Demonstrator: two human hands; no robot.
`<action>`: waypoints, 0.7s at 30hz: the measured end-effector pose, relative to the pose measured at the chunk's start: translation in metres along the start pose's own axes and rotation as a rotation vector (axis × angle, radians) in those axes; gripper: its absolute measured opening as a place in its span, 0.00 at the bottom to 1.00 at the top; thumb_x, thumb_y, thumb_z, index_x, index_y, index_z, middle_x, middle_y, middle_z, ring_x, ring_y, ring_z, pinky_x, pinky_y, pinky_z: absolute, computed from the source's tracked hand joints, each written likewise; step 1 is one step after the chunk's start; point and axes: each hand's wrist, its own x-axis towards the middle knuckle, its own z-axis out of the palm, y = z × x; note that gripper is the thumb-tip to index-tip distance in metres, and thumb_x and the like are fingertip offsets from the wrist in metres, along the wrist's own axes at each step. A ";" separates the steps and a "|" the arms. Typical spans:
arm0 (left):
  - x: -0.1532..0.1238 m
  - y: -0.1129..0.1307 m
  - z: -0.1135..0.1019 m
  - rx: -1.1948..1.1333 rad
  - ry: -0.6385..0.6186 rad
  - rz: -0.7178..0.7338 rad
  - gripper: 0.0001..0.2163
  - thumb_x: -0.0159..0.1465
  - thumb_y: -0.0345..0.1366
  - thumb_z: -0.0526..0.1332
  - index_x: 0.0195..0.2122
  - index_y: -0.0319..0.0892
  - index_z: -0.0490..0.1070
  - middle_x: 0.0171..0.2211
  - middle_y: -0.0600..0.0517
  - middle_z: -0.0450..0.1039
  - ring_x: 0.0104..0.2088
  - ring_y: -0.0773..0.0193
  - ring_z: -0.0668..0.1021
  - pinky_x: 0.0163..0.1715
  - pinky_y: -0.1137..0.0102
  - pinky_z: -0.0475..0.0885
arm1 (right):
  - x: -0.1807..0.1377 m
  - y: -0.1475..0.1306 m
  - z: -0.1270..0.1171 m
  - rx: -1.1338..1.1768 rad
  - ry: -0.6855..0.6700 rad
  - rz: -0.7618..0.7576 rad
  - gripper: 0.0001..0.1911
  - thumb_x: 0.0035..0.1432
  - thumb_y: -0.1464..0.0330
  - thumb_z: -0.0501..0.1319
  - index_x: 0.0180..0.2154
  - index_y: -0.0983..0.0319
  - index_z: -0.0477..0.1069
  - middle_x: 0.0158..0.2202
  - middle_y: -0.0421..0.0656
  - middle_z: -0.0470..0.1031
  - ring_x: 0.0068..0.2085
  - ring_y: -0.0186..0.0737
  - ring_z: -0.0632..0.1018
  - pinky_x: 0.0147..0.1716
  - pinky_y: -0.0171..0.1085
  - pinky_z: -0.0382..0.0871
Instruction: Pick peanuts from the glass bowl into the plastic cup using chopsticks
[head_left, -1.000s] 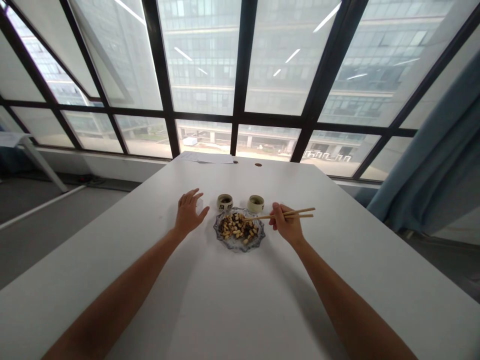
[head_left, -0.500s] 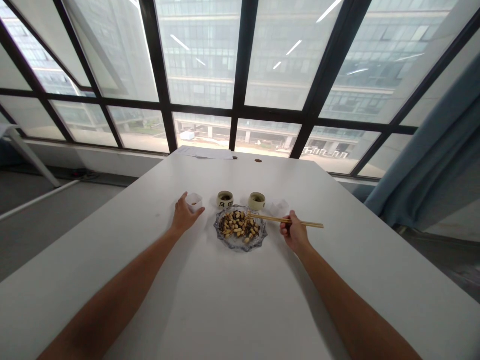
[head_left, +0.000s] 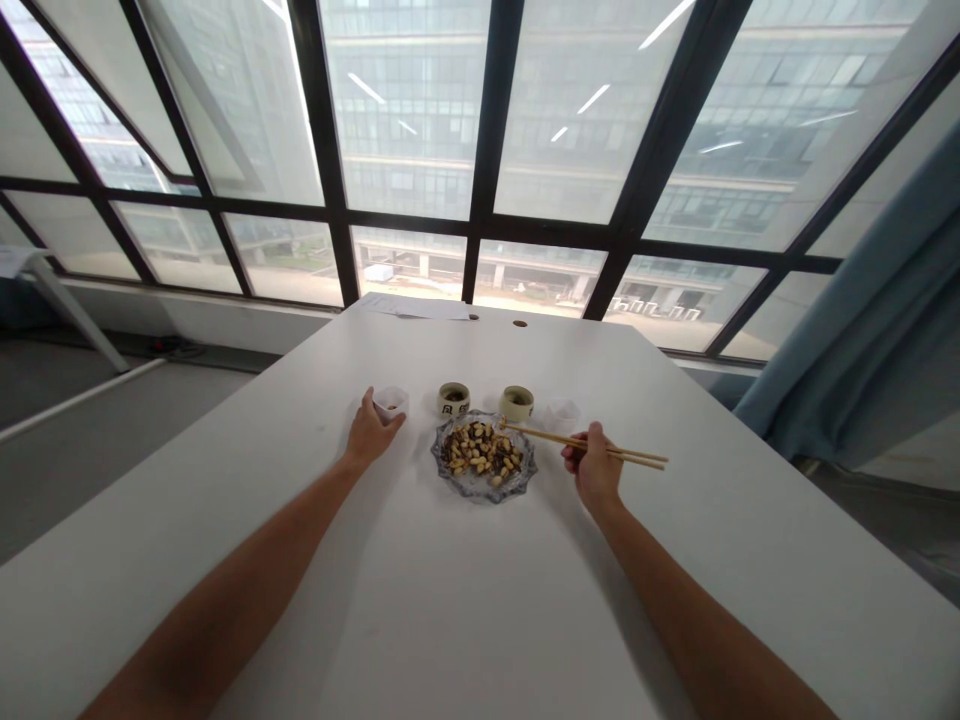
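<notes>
My left hand [head_left: 367, 432] curls its thumb and fingers around a small white translucent cup [head_left: 391, 402] standing on the table, with something small and dark inside it. My right hand [head_left: 596, 465] grips a pair of wooden chopsticks [head_left: 566, 438]. Their tips reach over the far right rim of a scalloped glass plate [head_left: 472, 490]. A small pale piece, possibly a peanut, appears at the tips, but I cannot tell whether it is pinched. Peanuts [head_left: 480, 462] mixed with smaller dark bits fill the plate's middle.
Behind the plate stand two small cream-green ceramic cups, the left one [head_left: 454, 398] marked with dark characters, the right one [head_left: 517, 403] beside it. Another white translucent cup [head_left: 562, 412] is just beyond my right hand. Paper sheets [head_left: 416, 306] lie at the white table's far edge.
The chopsticks' tips have lifted slightly and their back ends have spread apart and shifted right. My left thumb has drawn in against the white cup. The whole view has shifted a little.
</notes>
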 end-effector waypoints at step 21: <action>-0.010 0.019 -0.012 -0.192 0.079 0.327 0.27 0.53 0.33 0.66 0.53 0.43 0.62 0.55 0.44 0.71 0.52 0.55 0.76 0.51 0.59 0.72 | -0.009 -0.010 0.007 0.114 -0.033 -0.110 0.27 0.54 0.44 0.60 0.23 0.61 0.66 0.13 0.37 0.68 0.12 0.30 0.66 0.09 0.30 0.56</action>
